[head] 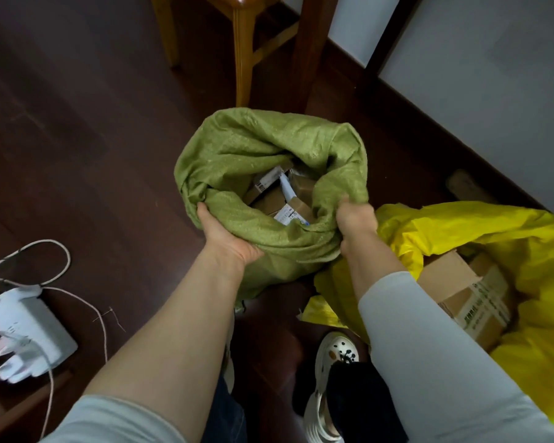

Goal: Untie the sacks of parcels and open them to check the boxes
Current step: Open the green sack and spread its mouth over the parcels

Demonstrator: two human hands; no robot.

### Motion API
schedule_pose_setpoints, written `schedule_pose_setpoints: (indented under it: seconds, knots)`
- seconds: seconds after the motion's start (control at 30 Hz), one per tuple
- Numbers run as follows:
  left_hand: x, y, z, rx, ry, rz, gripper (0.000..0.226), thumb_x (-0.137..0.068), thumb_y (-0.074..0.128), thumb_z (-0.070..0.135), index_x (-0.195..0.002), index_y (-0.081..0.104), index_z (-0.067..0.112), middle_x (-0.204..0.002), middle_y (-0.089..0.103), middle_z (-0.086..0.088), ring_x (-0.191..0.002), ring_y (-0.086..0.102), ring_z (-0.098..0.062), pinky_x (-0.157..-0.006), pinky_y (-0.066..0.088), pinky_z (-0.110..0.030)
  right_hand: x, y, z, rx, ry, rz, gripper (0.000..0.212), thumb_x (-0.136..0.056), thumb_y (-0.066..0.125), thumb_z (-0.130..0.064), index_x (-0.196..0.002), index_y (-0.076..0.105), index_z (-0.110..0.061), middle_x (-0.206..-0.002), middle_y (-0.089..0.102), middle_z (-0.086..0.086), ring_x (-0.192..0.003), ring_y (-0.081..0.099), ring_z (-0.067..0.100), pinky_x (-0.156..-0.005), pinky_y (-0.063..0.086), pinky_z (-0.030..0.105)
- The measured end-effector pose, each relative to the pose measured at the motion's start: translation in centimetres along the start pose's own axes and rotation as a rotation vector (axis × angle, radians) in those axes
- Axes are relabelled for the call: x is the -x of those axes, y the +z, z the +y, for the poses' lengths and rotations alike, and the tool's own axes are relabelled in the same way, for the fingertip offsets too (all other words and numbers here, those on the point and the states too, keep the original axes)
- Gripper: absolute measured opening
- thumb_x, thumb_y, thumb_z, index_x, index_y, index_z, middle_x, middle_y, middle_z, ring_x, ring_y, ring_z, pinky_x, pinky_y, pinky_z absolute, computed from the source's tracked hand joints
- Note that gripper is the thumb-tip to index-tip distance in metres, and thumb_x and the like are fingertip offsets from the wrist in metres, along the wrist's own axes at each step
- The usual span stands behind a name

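From the head camera, the green sack (269, 148) stands upright on the dark floor (93, 139) in front of a chair (243, 43). Its long axis runs roughly vertical and its open mouth faces up toward the lens. The left hand (227, 235) grips the near-left rim, its fingertips buried in the cloth. The right hand (355, 219) clutches the right rim, fingers curled into a fold. Down the mouth lie brown boxes (275, 196) with white labels, only partly seen between folds; the print is too small to read. The sack's base is hidden behind its own bulge and the forearms. Just right of it, touching, a yellow sack (525, 238) lies open around a carton (461, 289), cut off by the frame edge.
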State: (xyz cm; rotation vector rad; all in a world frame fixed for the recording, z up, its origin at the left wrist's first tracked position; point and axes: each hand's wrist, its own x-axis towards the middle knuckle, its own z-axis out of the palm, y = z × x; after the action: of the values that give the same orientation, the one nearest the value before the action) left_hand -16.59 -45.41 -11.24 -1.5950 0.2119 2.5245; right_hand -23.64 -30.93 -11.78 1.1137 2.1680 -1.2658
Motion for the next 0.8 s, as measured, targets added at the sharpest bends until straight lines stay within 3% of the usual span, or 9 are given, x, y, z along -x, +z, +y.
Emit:
schedule_pose_setpoints:
  seconds: [0.1,0.17,0.3,0.43,0.47,0.53,0.6,0.7,0.8]
  knots:
    - [-0.8,-0.8,0.0,-0.054,-0.051,0.089,0.088,-0.072,0.031,0.085,-0.106,0.055,0.007,-0.092,0.059,-0.016,-0.079,0.057,-0.034,-0.060,0.046,-0.051,0.8,0.3,-0.5,0.140,-0.080,0.051,0.097,-0.078,0.054,-0.065,-0.148,0.015,-0.010,-0.153,0.013,0.015,-0.139,0.021,0.035,-0.113,0.027,0.046]
    - [-1.3,-1.3,0.0,-0.106,-0.072,0.224,0.088,-0.073,0.028,0.085,-0.099,0.058,0.006,-0.091,0.062,-0.016,-0.078,0.059,-0.033,-0.059,0.048,-0.046,1.4,1.1,0.7,0.126,-0.016,-0.055,0.106,-0.068,0.075,-0.051,-0.147,0.016,-0.014,-0.150,0.015,0.014,-0.132,0.034,0.037,-0.107,0.039,0.047]
    - [-2.3,-2.3,0.5,-0.362,0.175,0.433,0.056,-0.082,0.054,0.060,-0.111,0.056,0.013,-0.105,0.063,-0.008,-0.095,0.061,-0.028,-0.071,0.053,-0.042,0.6,1.0,3.0,-0.329,0.137,-0.086,0.037,-0.084,0.054,-0.005,-0.121,0.053,-0.008,-0.115,0.058,0.011,-0.088,0.061,0.028,-0.080,0.054,0.038]
    - [-2.1,-1.8,1.5,-0.947,0.734,0.916,0.068,-0.081,0.064,0.020,-0.140,0.031,0.014,-0.148,0.029,-0.010,-0.135,0.029,-0.029,-0.110,0.028,-0.040,0.0,-1.2,3.4,-0.486,0.091,-0.196,0.032,-0.087,0.042,0.005,-0.112,0.058,-0.007,-0.123,0.057,0.019,-0.074,0.053,0.021,-0.085,0.045,0.036]
    - [-1.6,-0.9,1.5,-1.060,0.967,0.893,0.074,-0.080,0.064,0.013,-0.143,0.026,0.017,-0.152,0.019,-0.009,-0.140,0.019,-0.029,-0.114,0.021,-0.042,0.0,-1.5,3.3,-0.513,0.099,-0.203,0.031,-0.085,0.041,0.007,-0.099,0.061,-0.014,-0.121,0.057,0.018,-0.080,0.054,0.024,-0.085,0.046,0.037]
    - [-0.9,1.8,0.8,-1.373,1.301,0.555,0.082,-0.079,0.064,0.010,-0.146,0.019,0.025,-0.156,0.008,-0.009,-0.144,0.007,-0.029,-0.117,0.014,-0.046,-0.2,-2.0,3.1,-0.569,0.106,-0.238,0.039,-0.081,0.039,0.010,-0.082,0.060,-0.023,-0.103,0.060,0.011,-0.086,0.056,0.026,-0.080,0.048,0.037]
    - [-1.5,4.3,-0.1,-1.807,1.383,0.195,0.092,-0.080,0.067,0.013,-0.148,0.009,0.031,-0.158,-0.005,-0.009,-0.144,-0.006,-0.031,-0.118,0.006,-0.048,-0.3,-2.1,3.0,-0.595,0.082,-0.295,0.046,-0.078,0.035,0.013,-0.082,0.061,-0.025,-0.091,0.060,0.007,-0.086,0.057,0.027,-0.082,0.049,0.039]
    - [-3.9,8.5,-0.8,-2.311,1.369,-0.006,0.112,-0.075,0.074,0.016,-0.146,-0.010,0.036,-0.154,-0.026,-0.012,-0.141,-0.024,-0.034,-0.115,-0.003,-0.051,-0.7,-2.2,2.8,-0.581,0.011,-0.349,0.048,-0.074,0.030,0.016,-0.092,0.065,-0.012,-0.081,0.059,0.011,-0.077,0.057,0.029,-0.077,0.049,0.039]
    - [-6.0,11.7,-0.7,-2.552,1.505,-0.120,0.089,-0.077,0.063,0.005,-0.146,0.017,0.036,-0.156,-0.019,-0.009,-0.142,-0.022,-0.031,-0.114,-0.010,-0.052,-1.5,-2.7,2.5,-0.516,-0.009,-0.329,0.051,-0.073,0.027,0.015,-0.107,0.062,-0.002,-0.079,0.056,0.013,-0.072,0.054,0.028,-0.065,0.045,0.031]
